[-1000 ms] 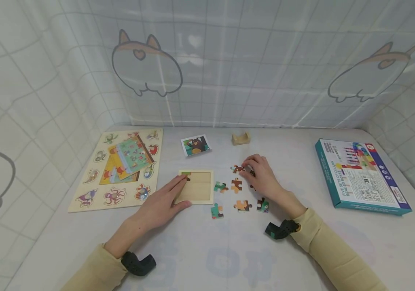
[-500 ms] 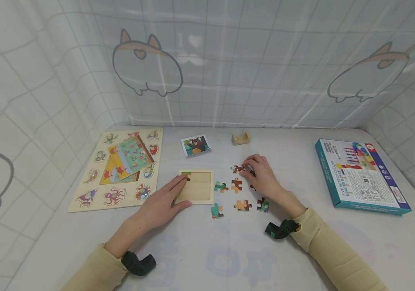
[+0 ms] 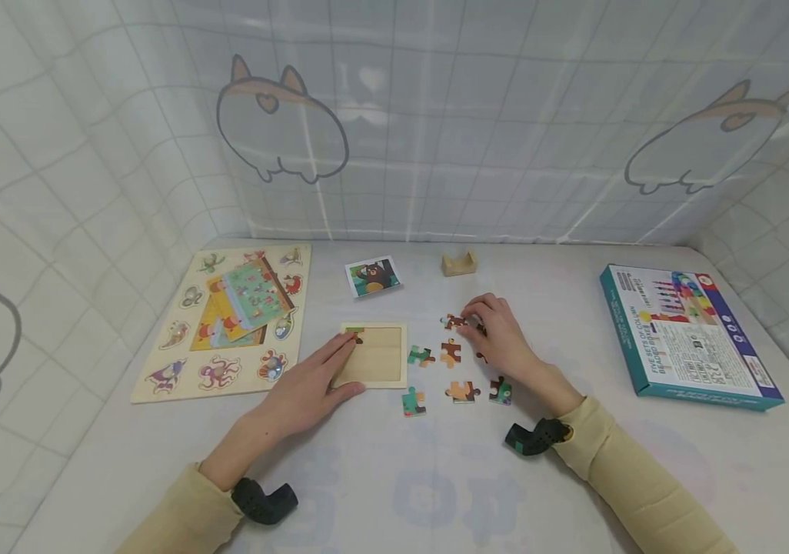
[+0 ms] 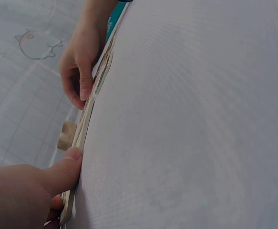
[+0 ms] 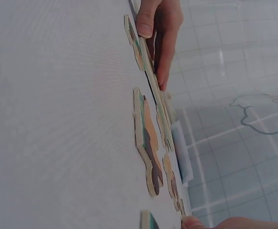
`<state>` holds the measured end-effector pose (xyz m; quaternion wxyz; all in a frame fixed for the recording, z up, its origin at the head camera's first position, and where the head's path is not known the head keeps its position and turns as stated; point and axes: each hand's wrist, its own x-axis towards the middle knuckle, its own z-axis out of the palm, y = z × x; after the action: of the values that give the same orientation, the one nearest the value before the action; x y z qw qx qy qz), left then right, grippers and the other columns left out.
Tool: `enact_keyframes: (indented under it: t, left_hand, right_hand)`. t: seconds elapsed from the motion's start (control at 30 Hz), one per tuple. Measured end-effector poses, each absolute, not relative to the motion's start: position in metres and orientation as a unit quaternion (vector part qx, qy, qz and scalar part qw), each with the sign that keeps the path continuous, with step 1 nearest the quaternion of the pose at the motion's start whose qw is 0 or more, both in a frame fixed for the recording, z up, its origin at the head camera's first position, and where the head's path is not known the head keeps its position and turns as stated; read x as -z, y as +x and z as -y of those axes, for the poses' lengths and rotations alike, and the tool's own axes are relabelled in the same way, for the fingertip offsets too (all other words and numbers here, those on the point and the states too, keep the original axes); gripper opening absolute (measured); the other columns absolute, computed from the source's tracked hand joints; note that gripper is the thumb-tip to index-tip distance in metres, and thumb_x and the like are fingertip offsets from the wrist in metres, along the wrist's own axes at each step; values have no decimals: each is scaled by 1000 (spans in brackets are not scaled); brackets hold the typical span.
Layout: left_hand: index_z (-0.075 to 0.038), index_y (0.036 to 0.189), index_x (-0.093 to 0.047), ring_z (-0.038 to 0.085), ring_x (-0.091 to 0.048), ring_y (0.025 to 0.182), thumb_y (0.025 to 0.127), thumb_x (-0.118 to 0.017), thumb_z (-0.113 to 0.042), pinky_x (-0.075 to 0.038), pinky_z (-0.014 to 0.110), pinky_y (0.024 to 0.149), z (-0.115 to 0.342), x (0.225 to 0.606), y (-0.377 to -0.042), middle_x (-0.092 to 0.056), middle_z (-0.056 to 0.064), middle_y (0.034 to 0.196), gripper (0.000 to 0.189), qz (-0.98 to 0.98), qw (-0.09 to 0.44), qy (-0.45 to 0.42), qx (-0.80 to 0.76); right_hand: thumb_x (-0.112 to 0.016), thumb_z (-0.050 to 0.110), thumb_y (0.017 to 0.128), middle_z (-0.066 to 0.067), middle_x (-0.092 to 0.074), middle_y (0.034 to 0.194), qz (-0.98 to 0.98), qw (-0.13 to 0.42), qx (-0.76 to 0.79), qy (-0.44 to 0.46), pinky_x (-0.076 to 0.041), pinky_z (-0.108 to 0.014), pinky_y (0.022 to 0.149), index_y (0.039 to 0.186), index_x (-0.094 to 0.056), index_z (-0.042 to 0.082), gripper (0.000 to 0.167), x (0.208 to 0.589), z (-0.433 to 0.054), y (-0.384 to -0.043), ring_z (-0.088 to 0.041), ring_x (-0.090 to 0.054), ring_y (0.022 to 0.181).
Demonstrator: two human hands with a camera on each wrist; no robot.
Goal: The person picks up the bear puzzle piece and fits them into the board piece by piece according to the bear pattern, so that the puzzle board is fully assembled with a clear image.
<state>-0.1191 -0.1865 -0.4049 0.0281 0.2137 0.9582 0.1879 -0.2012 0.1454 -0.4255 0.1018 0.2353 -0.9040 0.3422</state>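
Note:
My right hand [image 3: 494,338] pinches a brown and blue jigsaw piece [image 3: 452,322] on the table, its fingertips hiding part of it. To the left, my left hand [image 3: 307,388] rests with fairly straight fingers over the left side of a shallow wooden puzzle tray [image 3: 404,355]; the thumb touches its near edge. A green and brown piece [image 3: 355,331] sits in the tray's upper left corner, partly covered by fingertips. Between the hands and nearer me lie loose pieces: a green one [image 3: 422,355], an orange-brown one [image 3: 451,352], and several others. More pieces are partly hidden under the right hand.
A bear picture card [image 3: 372,277] and a small notched wooden block [image 3: 459,264] lie behind the tray. At left is a sea-animal board [image 3: 152,388] bearing two picture panels [image 3: 252,296]. A teal-edged box [image 3: 699,335] lies at right. A patterned curtain [image 3: 429,115] rises behind.
Both hands keep their places, with the right still pinching the jigsaw piece. The whole head view shifts only very slightly.

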Motion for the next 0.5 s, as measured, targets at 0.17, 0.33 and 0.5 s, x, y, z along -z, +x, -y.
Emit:
enact_keyframes:
  t: [0.17,0.33,0.5]
  left_hand:
    - [-5,155,-36,30,-31,149,97,-60,-50,-38,48,115,187,405,-119,-28,10,164,77,-959,28,214,-185]
    - [-5,155,-35,30,-31,149,97,-60,-50,-38,48,116,187,405,-119,-28,10,164,77,-959,30,213,-186]
    - [-5,155,-35,30,-31,149,97,-61,-49,-38,49,115,186,404,-119,-28,10,164,77,-959,33,211,-187]
  right_hand:
    - [-72,12,93,-15,-60,115,903,103,-344,235,-43,-42,83,106,-68,-2,20,424,-145,-201,-31,-49,102]
    - [-72,12,93,-15,-60,115,904,103,-343,234,-43,-41,83,107,-67,-3,21,425,-146,-201,-31,-50,102]
    - [-71,13,93,-16,-60,116,906,97,-342,228,-43,-42,84,108,-67,-3,21,424,-145,-201,-31,-50,103]
